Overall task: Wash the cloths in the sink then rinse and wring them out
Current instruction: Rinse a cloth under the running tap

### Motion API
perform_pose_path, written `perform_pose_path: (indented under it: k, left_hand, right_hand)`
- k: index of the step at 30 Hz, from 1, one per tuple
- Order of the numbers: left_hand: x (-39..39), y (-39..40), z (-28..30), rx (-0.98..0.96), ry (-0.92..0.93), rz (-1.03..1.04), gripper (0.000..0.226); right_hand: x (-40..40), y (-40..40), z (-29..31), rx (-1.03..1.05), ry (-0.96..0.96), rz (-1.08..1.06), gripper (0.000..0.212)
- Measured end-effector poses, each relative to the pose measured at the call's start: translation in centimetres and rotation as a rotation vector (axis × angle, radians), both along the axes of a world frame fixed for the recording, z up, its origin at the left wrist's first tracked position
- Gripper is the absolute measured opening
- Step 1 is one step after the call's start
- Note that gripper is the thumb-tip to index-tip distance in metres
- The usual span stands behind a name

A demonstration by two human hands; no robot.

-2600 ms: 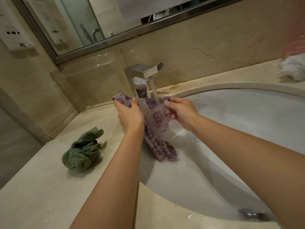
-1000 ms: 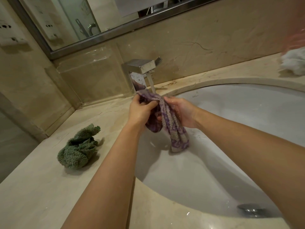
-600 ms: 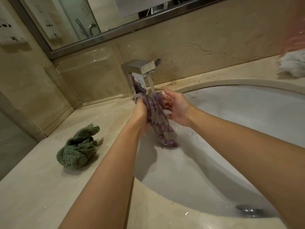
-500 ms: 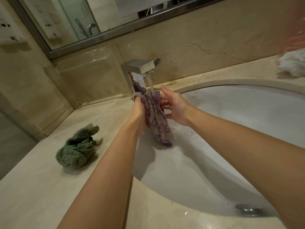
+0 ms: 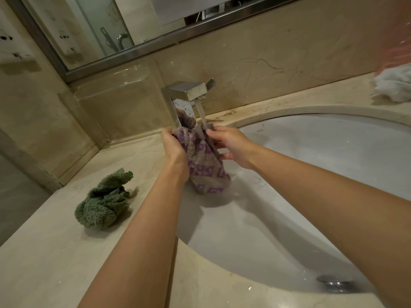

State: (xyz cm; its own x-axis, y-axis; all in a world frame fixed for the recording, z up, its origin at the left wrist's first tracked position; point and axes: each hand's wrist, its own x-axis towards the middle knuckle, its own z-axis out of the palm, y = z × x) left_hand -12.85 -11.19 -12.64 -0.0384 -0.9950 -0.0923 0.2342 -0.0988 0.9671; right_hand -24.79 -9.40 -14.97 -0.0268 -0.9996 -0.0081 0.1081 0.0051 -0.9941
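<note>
At the far left, a green cloth (image 5: 104, 201) lies crumpled on the marble counter (image 5: 40, 258), well apart from the sink's left rim, with bare counter around it and toward the near edge. To its right, the left hand (image 5: 174, 147) grips the upper left of the purple patterned cloth (image 5: 205, 161), fingers curled round the bunched fabric. The cloth hangs over the far-left part of the sink (image 5: 333, 156), directly under the faucet (image 5: 189, 96), whose running stream meets its top. The right hand (image 5: 232, 146) pinches the cloth's upper right edge. Rightward the white basin lies open as far as the drain (image 5: 334, 283) at the near right. A white cloth (image 5: 394, 85) sits on the counter at the far right edge.
</note>
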Motion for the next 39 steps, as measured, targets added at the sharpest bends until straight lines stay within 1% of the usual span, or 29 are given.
perform_pose_path:
  k: [1,2,4,5,6,7,9,10,12,14,15,19,24,27,31,33,36,38,39]
  left_hand:
    - [0.1,0.0,0.0,-0.004,-0.036,-0.031,0.067]
    - [0.2,0.2,-0.1,-0.009,-0.095,-0.061,0.069]
    - [0.3,0.3,-0.4,-0.001,-0.289,-0.054,0.049]
    - [0.5,0.1,-0.7,0.01,-0.372,0.02,0.041]
    - [0.6,-0.1,-0.9,0.003,-0.409,0.092,0.035]
    - [0.7,-0.3,-1.0,-0.01,-0.396,0.148,0.028]
    - [0.7,-0.4,-0.9,-0.021,-0.286,0.237,0.017]
    - [0.7,-0.5,-0.9,-0.019,-0.234,0.281,0.016]
    - [0.5,-0.2,-0.6,-0.042,-0.202,0.361,0.021]
    - [0.3,-0.1,-0.4,-0.064,-0.19,0.429,0.027]
    - [0.2,0.0,-0.2,-0.065,-0.175,0.454,0.029]
    - [0.4,0.1,0.1,-0.055,-0.082,0.475,0.028]
    - [0.7,0.1,0.3,-0.054,0.012,0.517,0.025]
    - [0.7,0.0,0.2,-0.072,0.012,0.508,0.023]
    - [0.5,0.0,0.1,-0.108,-0.043,0.477,0.026]
    - [0.6,-0.1,0.0,-0.111,-0.055,0.462,0.024]
    - [0.6,-0.2,-0.1,-0.09,-0.074,0.407,0.024]
    - [0.5,-0.2,-0.1,-0.078,-0.088,0.364,0.025]
    - [0.4,-0.2,-0.1,-0.076,-0.101,0.345,0.025]
  right_hand:
    - [0.0,0.0,-0.1,-0.01,0.01,-0.001,0.03]
    - [0.0,0.0,-0.1,-0.018,0.032,-0.006,0.03]
    - [-0.2,0.1,-0.2,-0.036,0.091,-0.03,0.03]
    - [-0.2,0.3,-0.3,-0.037,0.12,-0.043,0.033]
    - [-0.2,0.4,-0.2,-0.032,0.136,-0.049,0.037]
    - [-0.2,0.5,-0.3,-0.022,0.138,-0.05,0.041]
    - [-0.5,0.1,-0.4,0.01,0.072,-0.045,0.048]
    - [-0.6,0.0,-0.3,0.036,0.016,-0.044,0.051]
    - [-0.6,-0.2,-0.2,0.091,-0.062,-0.033,0.059]
    - [-0.5,-0.5,-0.4,0.115,-0.082,-0.014,0.07]
    - [-0.4,-0.5,-0.4,0.119,-0.086,-0.001,0.07]
    - [-0.3,-0.1,-0.4,0.107,-0.136,0.037,0.057]
    - [-0.9,0.1,-1.1,0.053,-0.091,-0.029,0.021]
    - [-1.1,0.1,-1.3,0.039,-0.124,-0.071,0.008]
    - [-1.1,-0.3,-1.2,0.033,-0.26,-0.109,0.007]
    - [-1.1,-0.3,-1.0,0.043,-0.315,-0.108,0.011]
    - [-1.1,-0.4,-0.6,0.08,-0.456,-0.076,0.02]
    - [-1.2,-0.4,-0.3,0.068,-0.537,-0.049,0.02]
    - [-1.3,-0.5,-0.3,0.047,-0.551,-0.044,0.025]
